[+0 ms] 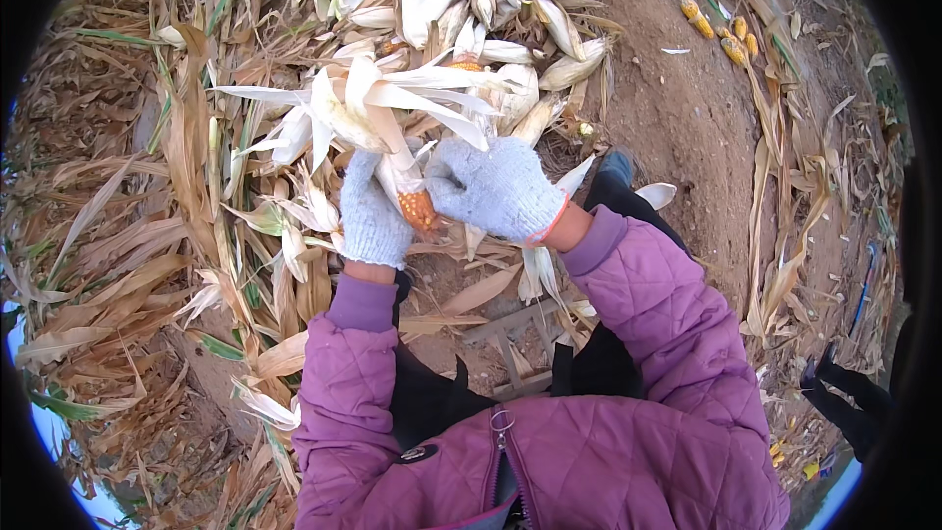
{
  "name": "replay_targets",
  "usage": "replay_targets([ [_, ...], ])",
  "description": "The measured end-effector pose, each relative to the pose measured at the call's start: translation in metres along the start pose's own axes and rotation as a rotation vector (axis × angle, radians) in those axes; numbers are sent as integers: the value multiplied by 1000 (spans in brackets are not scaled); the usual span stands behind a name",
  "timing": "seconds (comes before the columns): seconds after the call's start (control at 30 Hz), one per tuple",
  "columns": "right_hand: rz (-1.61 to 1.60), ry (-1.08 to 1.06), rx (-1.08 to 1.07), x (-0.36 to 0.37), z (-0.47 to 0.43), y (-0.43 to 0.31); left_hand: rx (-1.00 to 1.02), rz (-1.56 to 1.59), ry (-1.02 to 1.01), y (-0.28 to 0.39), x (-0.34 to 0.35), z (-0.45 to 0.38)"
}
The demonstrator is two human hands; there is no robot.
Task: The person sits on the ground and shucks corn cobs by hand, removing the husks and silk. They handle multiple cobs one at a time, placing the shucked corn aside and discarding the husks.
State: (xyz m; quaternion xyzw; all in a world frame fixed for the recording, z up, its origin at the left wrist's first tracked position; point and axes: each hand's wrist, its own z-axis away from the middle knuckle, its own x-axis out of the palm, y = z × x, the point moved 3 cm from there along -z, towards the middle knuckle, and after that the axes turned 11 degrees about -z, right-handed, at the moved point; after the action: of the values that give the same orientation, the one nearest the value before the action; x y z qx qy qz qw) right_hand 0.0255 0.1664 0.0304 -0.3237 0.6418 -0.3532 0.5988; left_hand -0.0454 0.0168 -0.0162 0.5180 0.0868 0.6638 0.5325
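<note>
An ear of corn (416,210) with orange kernels showing at its near end is between my two gloved hands. My left hand (377,213), in a pale knitted glove, is closed around the husk on the ear's left side. On the other side my right hand (491,188), in a matching glove with an orange cuff edge, pinches at the husk near the bared kernels. Pale peeled husk leaves (360,99) spread out above both hands. Beyond them lies a heap of corn ears in husks (563,26), a few with kernels partly visible.
Dry stalks and leaves (110,235) cover the ground at left. Several husked yellow cobs (734,50) lie on bare soil at upper right. A slatted frame (508,353) rests between my legs. Another person's dark-clad leg (846,397) shows at the right edge.
</note>
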Motion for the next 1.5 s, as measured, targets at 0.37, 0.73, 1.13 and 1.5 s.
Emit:
replay_targets([
  [0.37, -332, 65, 68, -7, -8, 11, -40, 5, 3, 5, 19, 10],
  [0.73, -164, 209, -323, 4, -7, 9, -122, -7, -75, -11, 17, 12],
  [1.13, -843, 599, 339, -43, -25, 60, -223, -700, -251, -8, 33, 35],
  [1.5, -919, 940, 63, -85, -27, 53, -234, -510, -204, -10, 26, 39],
])
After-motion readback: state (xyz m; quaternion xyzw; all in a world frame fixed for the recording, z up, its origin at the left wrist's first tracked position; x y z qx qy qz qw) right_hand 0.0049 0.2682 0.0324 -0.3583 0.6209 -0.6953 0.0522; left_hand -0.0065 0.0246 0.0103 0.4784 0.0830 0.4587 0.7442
